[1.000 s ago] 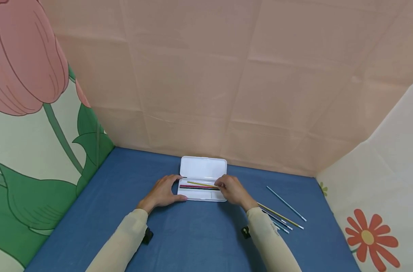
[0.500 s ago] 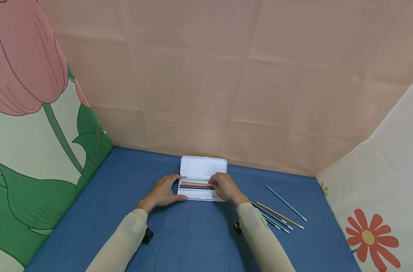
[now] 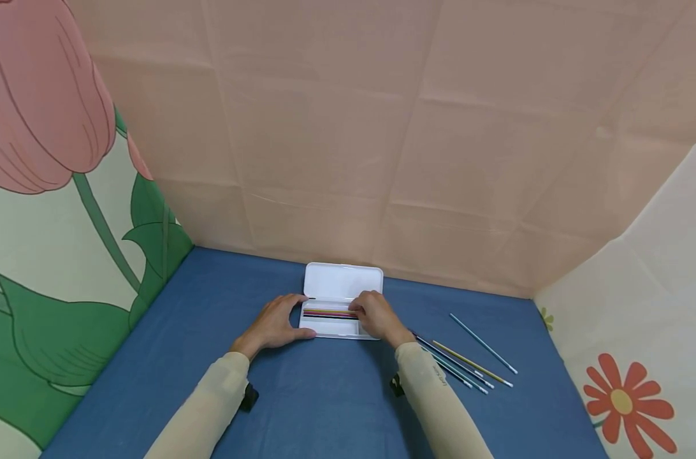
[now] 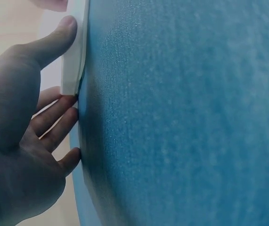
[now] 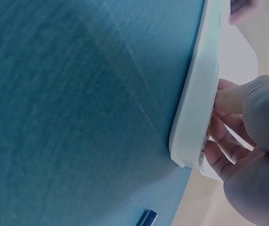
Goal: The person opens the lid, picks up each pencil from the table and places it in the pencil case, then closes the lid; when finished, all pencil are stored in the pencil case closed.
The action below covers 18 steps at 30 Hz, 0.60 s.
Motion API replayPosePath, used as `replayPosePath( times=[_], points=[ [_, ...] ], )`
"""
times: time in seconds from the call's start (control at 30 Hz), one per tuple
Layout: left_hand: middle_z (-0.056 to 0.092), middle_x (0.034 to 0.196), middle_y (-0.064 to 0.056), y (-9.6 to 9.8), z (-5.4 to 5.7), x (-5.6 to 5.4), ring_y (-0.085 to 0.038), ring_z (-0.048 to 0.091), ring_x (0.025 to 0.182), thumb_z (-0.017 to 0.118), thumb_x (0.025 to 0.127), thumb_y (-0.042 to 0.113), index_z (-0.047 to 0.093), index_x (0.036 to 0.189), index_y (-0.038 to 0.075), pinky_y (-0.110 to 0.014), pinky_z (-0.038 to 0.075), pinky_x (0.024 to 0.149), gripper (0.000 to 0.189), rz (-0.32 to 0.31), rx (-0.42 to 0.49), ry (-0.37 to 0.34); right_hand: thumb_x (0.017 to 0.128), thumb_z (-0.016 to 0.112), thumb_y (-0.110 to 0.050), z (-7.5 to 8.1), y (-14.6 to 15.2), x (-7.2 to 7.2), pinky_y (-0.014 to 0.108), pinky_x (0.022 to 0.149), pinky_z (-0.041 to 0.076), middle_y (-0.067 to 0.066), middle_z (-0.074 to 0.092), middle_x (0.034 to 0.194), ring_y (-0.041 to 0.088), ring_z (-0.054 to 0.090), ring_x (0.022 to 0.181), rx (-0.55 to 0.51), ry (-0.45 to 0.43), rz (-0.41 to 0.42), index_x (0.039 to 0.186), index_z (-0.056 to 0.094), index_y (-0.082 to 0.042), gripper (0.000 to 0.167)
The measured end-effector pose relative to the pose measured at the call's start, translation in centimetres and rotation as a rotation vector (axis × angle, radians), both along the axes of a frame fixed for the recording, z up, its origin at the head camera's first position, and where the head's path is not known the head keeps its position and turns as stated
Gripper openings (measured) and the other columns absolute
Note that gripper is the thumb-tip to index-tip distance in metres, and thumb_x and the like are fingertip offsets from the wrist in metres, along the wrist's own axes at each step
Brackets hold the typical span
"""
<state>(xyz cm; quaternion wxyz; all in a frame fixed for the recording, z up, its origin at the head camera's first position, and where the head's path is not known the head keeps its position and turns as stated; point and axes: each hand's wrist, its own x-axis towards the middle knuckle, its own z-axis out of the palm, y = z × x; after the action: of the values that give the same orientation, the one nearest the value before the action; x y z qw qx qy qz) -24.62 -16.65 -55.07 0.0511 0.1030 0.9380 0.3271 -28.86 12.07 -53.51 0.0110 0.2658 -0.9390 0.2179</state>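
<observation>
A white pencil case [image 3: 331, 329] lies on the blue cloth, its lid [image 3: 343, 282] standing open at the back. A yellow pencil [image 3: 325, 310], a red pencil and a black pencil [image 3: 328, 317] lie side by side in its tray. My left hand [image 3: 275, 322] holds the case's left end, thumb at the front side and fingers around the back corner. Over the right part of the tray, my right hand [image 3: 378, 317] has its fingers curled down at the pencils' ends, apparently pinching the yellow pencil. The right wrist view shows those fingers [image 5: 224, 136] inside the case rim, partly hidden.
To the right, several loose pencils [image 3: 459, 366] lie in a slanted bunch close to my right forearm, with another yellow pencil [image 3: 474, 363] among them. A light blue pencil [image 3: 482, 343] lies apart, farther right. The beige backdrop [image 3: 440, 191] rises just behind the case.
My right hand has moved left and lowered the yellow pencil from a slant to lie level beside the red and black ones. My left hand has stayed at the case's left end.
</observation>
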Motion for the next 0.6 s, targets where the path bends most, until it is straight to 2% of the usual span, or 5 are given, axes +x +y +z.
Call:
replayPosePath(
  times=[0.17,0.37,0.4,0.6],
  points=[
    [0.055,0.171,-0.02,0.1,0.0,0.0,-0.047,0.052,0.158,0.095,0.092,0.046,0.056,0.164,0.01,-0.071,0.043,0.13,0.09,0.003,-0.001,-0.001,0.101,0.075,0.006,-0.3,0.1,-0.1,0.049,0.1,0.064,0.009,0.082,0.102,0.026,0.073,0.103,-0.008,0.012,-0.002,0.109,0.089,-0.005,0.02],
    [0.055,0.171,-0.02,0.1,0.0,0.0,-0.047,0.051,0.158,0.095,0.092,0.046,0.056,0.164,0.01,-0.072,0.042,0.13,0.09,0.002,0.004,-0.006,0.101,0.073,0.005,-0.3,0.5,0.0,0.055,0.107,0.063,0.014,0.085,0.115,0.03,0.074,0.109,-0.048,-0.028,0.009,0.117,0.086,-0.001,0.021],
    [0.055,0.172,-0.02,0.2,0.0,0.0,-0.047,0.051,0.159,0.095,0.092,0.046,0.056,0.164,0.011,-0.072,0.042,0.131,0.089,0.002,0.004,-0.008,0.104,0.072,0.0,-1.3,1.1,-0.8,0.052,0.109,0.063,0.012,0.085,0.117,0.027,0.074,0.11,-0.062,-0.011,0.034,0.118,0.086,-0.003,0.02],
    [0.053,0.173,-0.019,0.1,0.0,-0.2,-0.048,0.049,0.16,0.096,0.092,0.044,0.055,0.164,0.011,-0.071,0.041,0.132,0.089,0.003,0.008,-0.016,0.107,0.069,-0.003,-1.1,1.4,-0.6,0.052,0.106,0.064,0.014,0.084,0.122,0.027,0.074,0.109,-0.082,-0.049,0.056,0.125,0.083,-0.001,0.023]
  ],
)
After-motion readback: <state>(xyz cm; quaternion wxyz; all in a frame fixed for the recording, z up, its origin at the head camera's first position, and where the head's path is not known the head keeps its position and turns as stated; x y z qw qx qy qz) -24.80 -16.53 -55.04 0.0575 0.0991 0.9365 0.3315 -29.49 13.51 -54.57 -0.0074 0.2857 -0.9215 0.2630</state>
